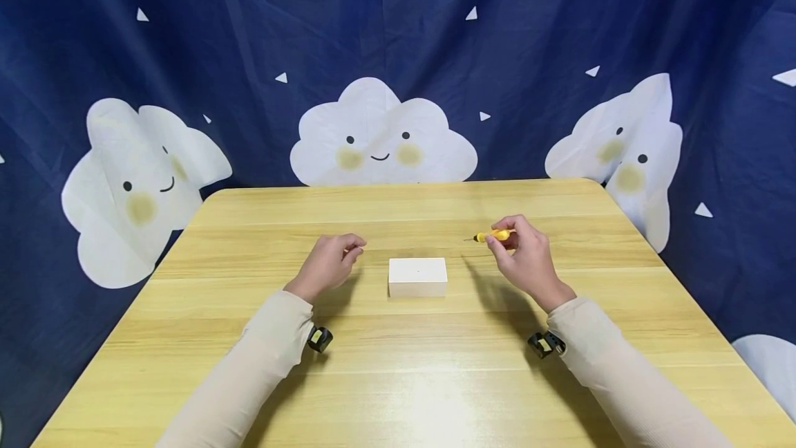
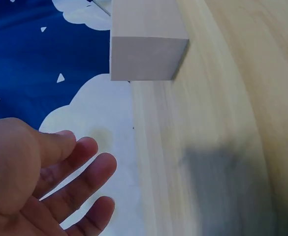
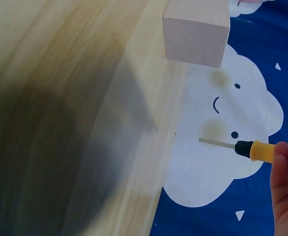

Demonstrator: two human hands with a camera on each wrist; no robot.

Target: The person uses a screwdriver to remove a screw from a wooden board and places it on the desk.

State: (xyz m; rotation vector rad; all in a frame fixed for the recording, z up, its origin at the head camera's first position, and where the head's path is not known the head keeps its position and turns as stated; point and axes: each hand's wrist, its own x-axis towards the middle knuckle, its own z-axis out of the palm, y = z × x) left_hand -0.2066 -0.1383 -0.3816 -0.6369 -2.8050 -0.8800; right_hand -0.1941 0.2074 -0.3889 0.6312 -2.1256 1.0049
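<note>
A white rectangular block (image 1: 417, 278) with a small dark dot on its top lies on the table between my hands. My right hand (image 1: 525, 254) holds a small screwdriver (image 1: 499, 235) with a yellow handle and black collar, raised to the block's right. Its thin metal shaft (image 3: 217, 143) points left, apart from the block. To the block's left, my left hand (image 1: 329, 265) hovers over the table, thumb and index fingertips close together, the other fingers (image 2: 84, 187) loosely bent and spread. I cannot tell whether something tiny sits between those fingertips.
The wooden table (image 1: 373, 365) reaches back to a dark blue curtain (image 1: 249, 12) printed with white clouds and triangles. Each wrist wears a small black camera, the left one (image 1: 320, 339) and the right one (image 1: 546, 344). Shadows of both arms fall across the tabletop.
</note>
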